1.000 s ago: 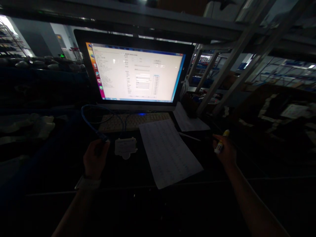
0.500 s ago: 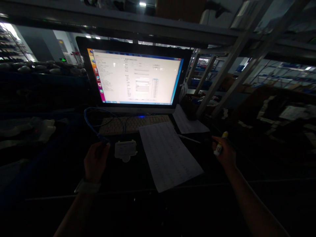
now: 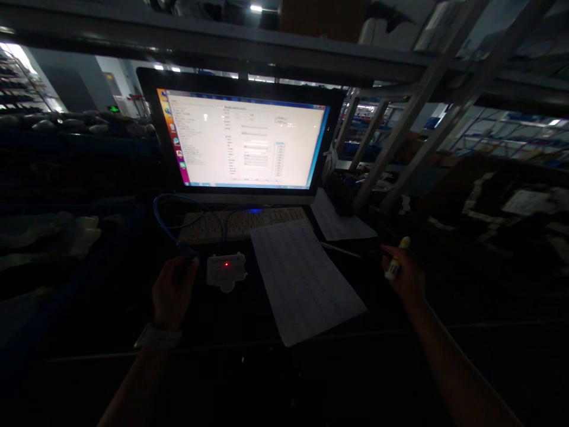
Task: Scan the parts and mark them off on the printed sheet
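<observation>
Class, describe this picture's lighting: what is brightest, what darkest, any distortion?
Head view: the monitor is brightest, its text washed out; the left hand and right hand lie in deep shadow; a red light glows on the white device; the shelf struts at right lean, suggesting wide-angle distortion.

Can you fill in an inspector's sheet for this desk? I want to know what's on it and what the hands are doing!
Surface: dark desk, dimly lit; detail hard to see.
Job's things: small white box with a red light lit; blue cable; marker with a yellow cap.
Clutter: printed sheet beside the box; second sheet behind it; keyboard.
Grips: left hand closed on the blue cable's end, next to the box; right hand closed on the marker.
Cables: the blue cable loops over the keyboard's left end.
Surroundings: lit monitor; metal racking on the right; pale bundles on the left.
</observation>
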{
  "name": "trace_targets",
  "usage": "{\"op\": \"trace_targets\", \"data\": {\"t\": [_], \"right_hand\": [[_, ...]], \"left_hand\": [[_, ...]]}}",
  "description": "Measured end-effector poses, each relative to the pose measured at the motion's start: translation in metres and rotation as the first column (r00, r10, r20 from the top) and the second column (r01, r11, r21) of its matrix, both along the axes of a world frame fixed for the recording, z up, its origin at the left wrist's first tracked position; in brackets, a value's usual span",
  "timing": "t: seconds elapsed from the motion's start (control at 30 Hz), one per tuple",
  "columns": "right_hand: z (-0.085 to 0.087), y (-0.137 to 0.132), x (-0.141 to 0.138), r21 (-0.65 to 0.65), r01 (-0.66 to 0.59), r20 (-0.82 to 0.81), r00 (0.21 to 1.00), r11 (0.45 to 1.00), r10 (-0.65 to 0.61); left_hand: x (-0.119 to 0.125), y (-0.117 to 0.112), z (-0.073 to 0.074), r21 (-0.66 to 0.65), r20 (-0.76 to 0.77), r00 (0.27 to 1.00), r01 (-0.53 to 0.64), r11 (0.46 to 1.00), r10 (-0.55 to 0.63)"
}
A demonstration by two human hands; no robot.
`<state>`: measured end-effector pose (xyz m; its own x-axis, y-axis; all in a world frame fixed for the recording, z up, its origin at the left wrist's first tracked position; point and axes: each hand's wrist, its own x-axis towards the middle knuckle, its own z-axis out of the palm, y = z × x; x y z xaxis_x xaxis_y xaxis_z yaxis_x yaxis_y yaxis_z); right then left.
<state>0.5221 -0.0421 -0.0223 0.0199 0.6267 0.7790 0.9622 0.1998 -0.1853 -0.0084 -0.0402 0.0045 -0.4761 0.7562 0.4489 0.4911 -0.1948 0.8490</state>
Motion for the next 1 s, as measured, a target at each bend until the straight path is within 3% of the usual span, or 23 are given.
{"op": "trace_targets", "data": {"t": [1.0], "right_hand": [[0.0034, -0.0018, -0.0029, -0.006, -0.008, 0.011, 1.000, 1.000, 0.008]], "left_hand": [[0.0005, 0.0000, 0.0028, -0.013, -0.020, 1.000, 0.003, 1.000, -0.003]]}}
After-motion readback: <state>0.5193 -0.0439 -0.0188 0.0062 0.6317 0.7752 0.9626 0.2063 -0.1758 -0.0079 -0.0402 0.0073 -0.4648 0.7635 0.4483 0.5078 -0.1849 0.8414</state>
